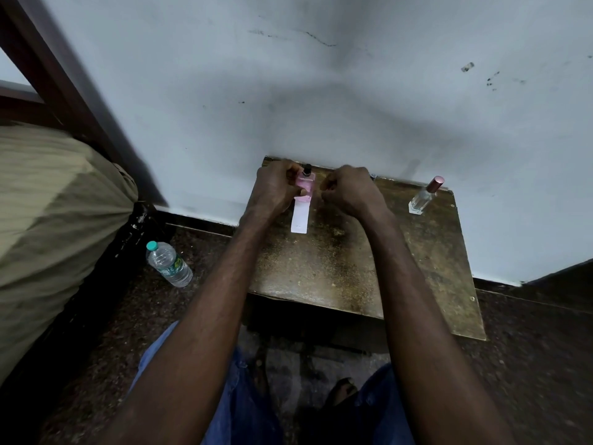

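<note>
The left hand (276, 187) grips the small pink glass perfume bottle (306, 184) above a white paper strip (300, 218) on the worn wooden table (337, 268); the right hand (349, 191) curls alongside, hold unclear; next, seemingly, press the nozzle, aimed at the strip.

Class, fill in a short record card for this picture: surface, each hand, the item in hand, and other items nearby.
surface: worn brown wooden table against a pale painted wall
left hand: grips a small pink glass perfume bottle with a black spray nozzle
right hand: fingers curled beside that bottle; unclear whether it holds anything
paper: white paper strip reaching from the bottle's base towards the person
also on table: clear square glass bottle with a rose metallic cap, upright, far right, untouched
floor: clear plastic water bottle with a green cap, left of the table
</note>
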